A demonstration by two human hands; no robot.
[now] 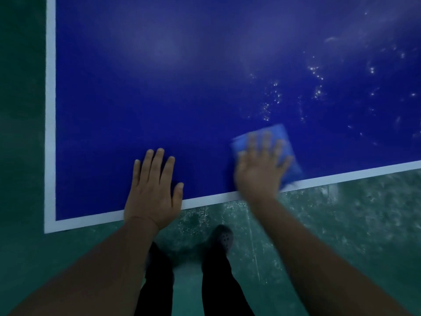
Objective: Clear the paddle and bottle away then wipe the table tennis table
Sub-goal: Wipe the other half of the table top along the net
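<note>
Left hand [153,190] lay flat, palm down, fingers extended and close together, thumb out to its right side. Right hand [262,166] was also palm down, fingers spread, outline blurred. Both forearms were bare and reached forward from the lower corners, the right one angled further out.

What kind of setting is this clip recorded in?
Probably an indoor sports or games room: a blue table tennis table with white edge lines stands on a scuffed green floor.
</note>
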